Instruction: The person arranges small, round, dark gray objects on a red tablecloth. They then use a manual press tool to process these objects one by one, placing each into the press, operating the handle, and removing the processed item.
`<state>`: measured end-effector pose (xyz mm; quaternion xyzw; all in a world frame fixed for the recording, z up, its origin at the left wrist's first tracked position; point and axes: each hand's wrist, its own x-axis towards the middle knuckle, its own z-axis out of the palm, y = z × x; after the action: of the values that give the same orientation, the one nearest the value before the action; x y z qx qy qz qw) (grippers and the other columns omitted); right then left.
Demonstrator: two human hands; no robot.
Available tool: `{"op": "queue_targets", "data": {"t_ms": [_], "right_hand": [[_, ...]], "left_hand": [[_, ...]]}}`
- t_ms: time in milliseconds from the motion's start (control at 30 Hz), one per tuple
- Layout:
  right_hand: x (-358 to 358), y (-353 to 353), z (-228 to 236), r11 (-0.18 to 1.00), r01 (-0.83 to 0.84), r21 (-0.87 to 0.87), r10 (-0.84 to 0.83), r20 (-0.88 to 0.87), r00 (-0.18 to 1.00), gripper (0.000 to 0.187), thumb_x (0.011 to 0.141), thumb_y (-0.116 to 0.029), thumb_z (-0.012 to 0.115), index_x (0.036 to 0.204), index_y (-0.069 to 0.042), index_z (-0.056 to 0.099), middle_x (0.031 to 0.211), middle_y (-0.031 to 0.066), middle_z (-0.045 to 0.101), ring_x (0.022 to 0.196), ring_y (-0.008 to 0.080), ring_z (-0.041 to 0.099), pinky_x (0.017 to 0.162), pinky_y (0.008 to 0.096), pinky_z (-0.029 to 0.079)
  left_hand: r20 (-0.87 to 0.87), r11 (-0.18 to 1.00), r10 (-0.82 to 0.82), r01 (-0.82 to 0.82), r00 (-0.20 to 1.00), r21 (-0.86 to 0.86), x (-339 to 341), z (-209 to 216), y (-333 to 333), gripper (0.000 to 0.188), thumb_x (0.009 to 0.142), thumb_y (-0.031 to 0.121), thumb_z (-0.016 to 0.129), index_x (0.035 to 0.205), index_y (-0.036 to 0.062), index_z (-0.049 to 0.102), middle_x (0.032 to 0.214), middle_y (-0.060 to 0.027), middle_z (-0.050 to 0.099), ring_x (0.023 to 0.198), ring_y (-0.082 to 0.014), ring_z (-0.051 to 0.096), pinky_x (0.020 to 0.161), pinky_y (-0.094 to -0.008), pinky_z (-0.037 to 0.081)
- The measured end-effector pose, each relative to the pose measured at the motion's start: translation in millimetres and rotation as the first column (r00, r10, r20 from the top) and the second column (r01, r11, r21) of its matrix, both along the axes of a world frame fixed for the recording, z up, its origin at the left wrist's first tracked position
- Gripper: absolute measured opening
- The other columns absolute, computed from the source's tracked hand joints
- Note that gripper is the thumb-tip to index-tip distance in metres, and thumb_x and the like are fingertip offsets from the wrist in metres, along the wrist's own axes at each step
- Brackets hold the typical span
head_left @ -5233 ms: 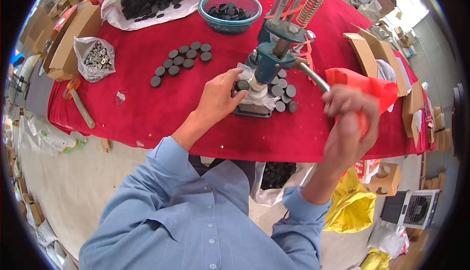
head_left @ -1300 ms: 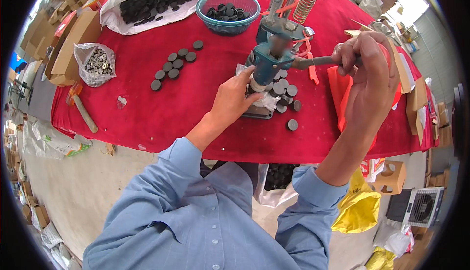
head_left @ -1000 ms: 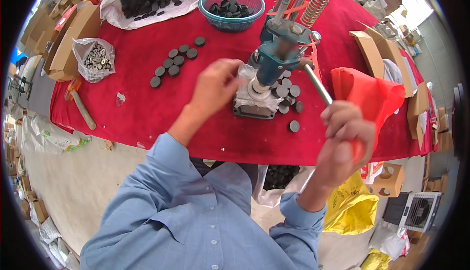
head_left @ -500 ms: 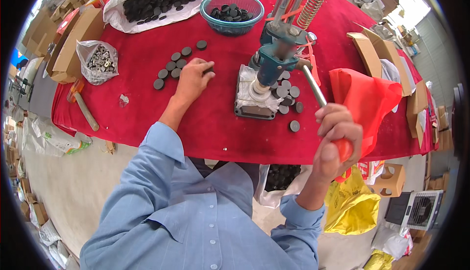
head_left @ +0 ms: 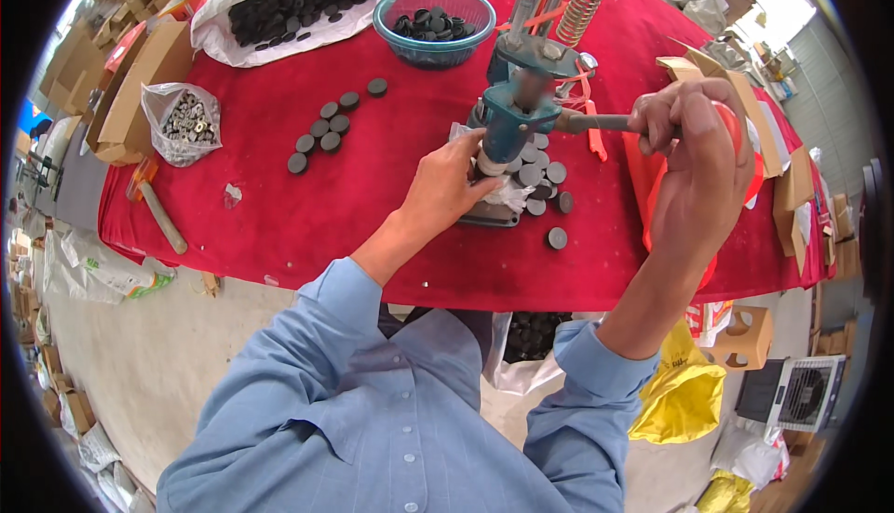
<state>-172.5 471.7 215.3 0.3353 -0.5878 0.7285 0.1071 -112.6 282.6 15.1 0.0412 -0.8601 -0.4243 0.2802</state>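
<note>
A teal hand press (head_left: 514, 127) stands on the red-covered table, its pale ram end (head_left: 491, 165) low over a plastic-wrapped base (head_left: 507, 195). My left hand (head_left: 440, 181) is at the left of the ram end, fingers curled in under it; whatever they pinch is hidden. My right hand (head_left: 698, 141) is closed around the lever (head_left: 601, 122), which sticks out roughly level to the right. Round black discs (head_left: 531, 175) lie in a loose group just right of the base. More black discs (head_left: 319, 128) lie in a short double row left of the press.
At the back are a white sack (head_left: 219, 20) spilling black discs and a teal basket (head_left: 434, 50) of them. A bag of small metal parts (head_left: 189, 125) and a hammer (head_left: 160, 210) lie at left. A red bag (head_left: 643, 187) hangs near the right arm; cardboard boxes (head_left: 140, 85) flank the table.
My left hand has moved right, from beside the row of discs to the press, where the black disc in its fingers is out of sight. My right hand has raised the lever outward.
</note>
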Motion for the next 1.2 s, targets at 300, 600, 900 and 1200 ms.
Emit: {"op": "queue_targets", "data": {"t_ms": [300, 600, 900, 1200], "right_hand": [[47.1, 36.3, -125.4, 0.998, -0.042, -0.056, 0.017, -0.397, 0.918, 0.03, 0.089, -0.028, 0.071, 0.09, -0.006, 0.051, 0.077, 0.0098, 0.056, 0.082, 0.0294, 0.061, 0.073, 0.0393, 0.055], [57.0, 37.2, -134.8, 0.999, 0.005, -0.048, -0.021, -0.331, 0.943, 0.035, 0.089, -0.034, 0.074, 0.09, -0.006, 0.054, 0.084, 0.0128, 0.061, 0.094, 0.0339, 0.064, 0.079, 0.0453, 0.056], [24.4, 22.9, -47.7, 0.999, -0.036, -0.02, 0.031, -0.225, 0.974, 0.029, 0.091, -0.028, 0.072, 0.091, -0.002, 0.058, 0.079, 0.0095, 0.061, 0.076, 0.0215, 0.061, 0.075, 0.0373, 0.053], [-11.8, -2.8, 6.3, 0.999, -0.05, 0.021, 0.05, -0.005, 0.999, 0.028, 0.094, -0.028, 0.069, 0.082, -0.003, 0.064, 0.067, 0.003, 0.058, 0.065, 0.0148, 0.06, 0.063, 0.0292, 0.045]], "left_hand": [[-0.067, 0.995, 0.091, -0.093, 0.994, -0.025, 2.0, 25.2, -61.9, 0.035, 0.088, 0.016, 0.083, 0.119, 0.0029, 0.073, 0.107, -0.0112, 0.075, 0.079, -0.0184, 0.068, 0.073, -0.0329, 0.056], [0.0, 0.718, 0.379, -0.294, 0.925, -0.631, -39.7, -45.2, -177.8, 0.036, 0.096, 0.017, 0.069, 0.131, 0.009, 0.071, 0.125, -0.0158, 0.07, 0.12, -0.0364, 0.063, 0.1, -0.0488, 0.051], [0.043, 0.93, 0.104, -0.082, 0.994, -0.357, 0.8, -19.9, -103.9, 0.051, 0.086, 0.015, 0.082, 0.132, 0.0001, 0.066, 0.105, -0.0158, 0.074, 0.083, -0.0294, 0.069, 0.078, -0.0413, 0.056], [-0.082, 0.977, -0.034, 0.016, 0.996, -0.212, 7.9, -0.2, -18.3, 0.08, 0.08, 0.014, 0.088, 0.147, 0.0034, 0.048, 0.106, -0.0135, 0.076, 0.075, -0.0271, 0.068, 0.068, -0.0387, 0.056]]}}
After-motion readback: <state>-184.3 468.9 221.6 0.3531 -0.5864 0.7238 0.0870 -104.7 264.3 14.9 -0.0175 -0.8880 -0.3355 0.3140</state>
